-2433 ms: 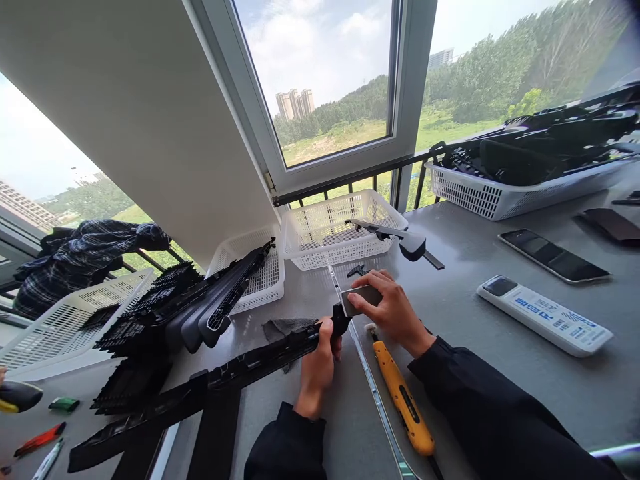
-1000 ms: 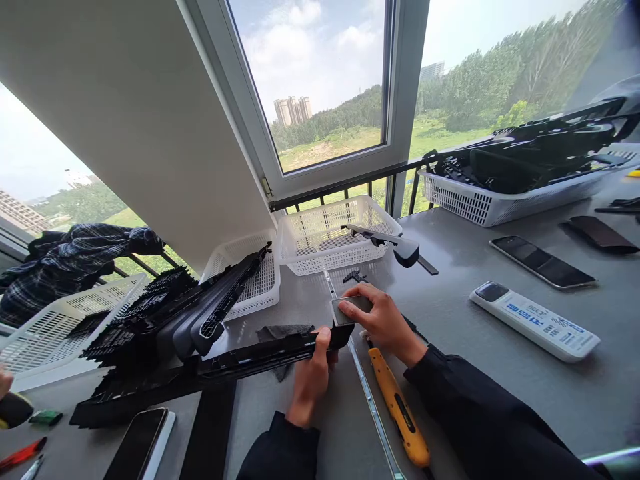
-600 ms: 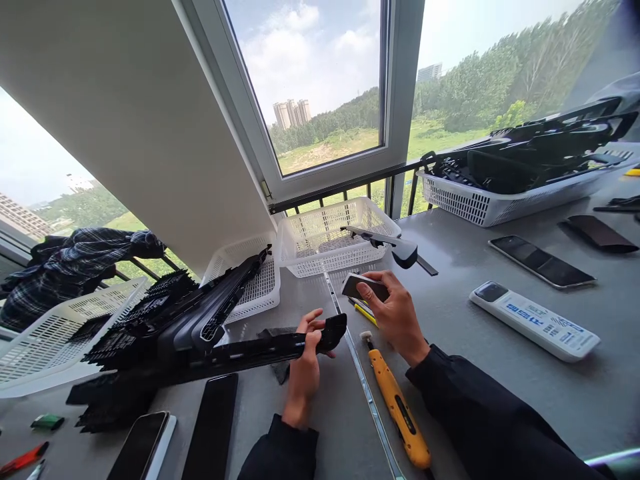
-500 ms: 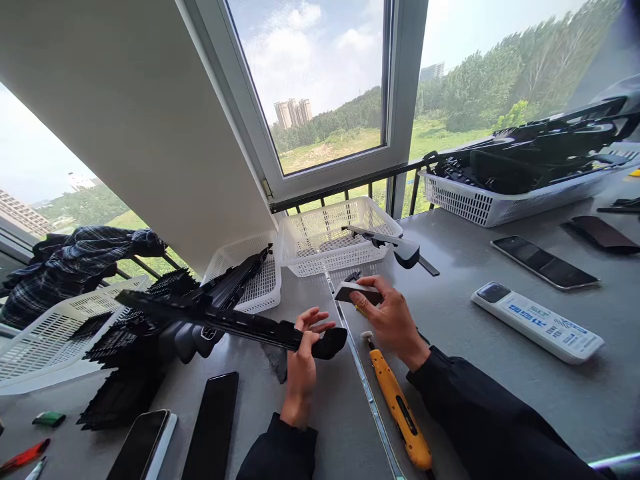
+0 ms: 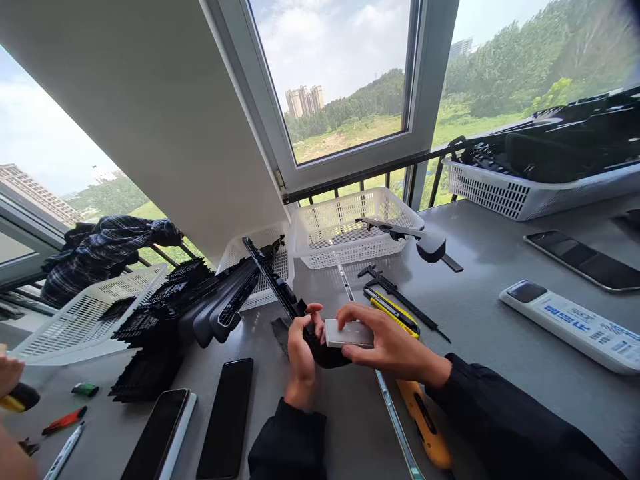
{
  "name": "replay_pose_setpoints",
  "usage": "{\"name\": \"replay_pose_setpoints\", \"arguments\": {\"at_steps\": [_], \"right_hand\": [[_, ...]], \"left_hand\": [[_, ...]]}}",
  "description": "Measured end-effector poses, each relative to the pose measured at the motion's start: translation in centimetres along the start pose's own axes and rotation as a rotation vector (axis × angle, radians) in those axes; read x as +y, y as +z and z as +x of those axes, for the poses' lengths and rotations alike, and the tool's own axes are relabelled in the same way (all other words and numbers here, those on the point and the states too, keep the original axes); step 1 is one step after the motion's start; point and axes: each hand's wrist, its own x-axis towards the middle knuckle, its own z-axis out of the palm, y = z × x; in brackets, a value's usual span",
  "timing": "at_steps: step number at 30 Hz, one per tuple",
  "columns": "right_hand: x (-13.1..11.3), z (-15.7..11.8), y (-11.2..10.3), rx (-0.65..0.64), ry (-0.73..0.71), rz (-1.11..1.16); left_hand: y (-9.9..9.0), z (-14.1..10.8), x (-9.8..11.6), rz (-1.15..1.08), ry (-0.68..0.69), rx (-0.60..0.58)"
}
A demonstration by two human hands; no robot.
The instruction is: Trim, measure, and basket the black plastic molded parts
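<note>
My left hand [image 5: 304, 353] grips a long black plastic part [image 5: 273, 277] near its wide lower end; the part slants up and to the left. A light grey block [image 5: 350, 333] is in my right hand [image 5: 383, 337], pinched between fingers and thumb, at the wide end of the black part. Whether the block touches the part cannot be told. Just beyond my right hand lie a yellow cutter [image 5: 393, 310] and a black caliper [image 5: 405, 300]. An orange tool [image 5: 425, 427] and a steel ruler [image 5: 395, 420] are below it.
White baskets [image 5: 350, 255] stand along the window, with black parts [image 5: 207, 307] piled at the left. Phones [image 5: 227, 420] lie in front and at the right, near a white device [image 5: 565, 320]. At the left edge, another person's hand [image 5: 10, 373] holds something yellow and black.
The long black part has swung to a steeper angle. My right hand has brought the block over to its wide end. The cutter and caliper now show, and another person's hand has entered at left.
</note>
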Motion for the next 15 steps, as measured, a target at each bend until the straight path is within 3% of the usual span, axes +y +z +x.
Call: {"name": "replay_pose_setpoints", "arguments": {"at_steps": [8,15], "right_hand": [[-0.1,-0.3,0.7,-0.195,-0.117,-0.017],[-0.3,-0.2,0.1,-0.118,-0.018,-0.052]], "left_hand": [[-0.2,-0.1,1.4,-0.127,-0.013,-0.071],[0.5,-0.5,1.2,-0.060,0.031,-0.072]]}}
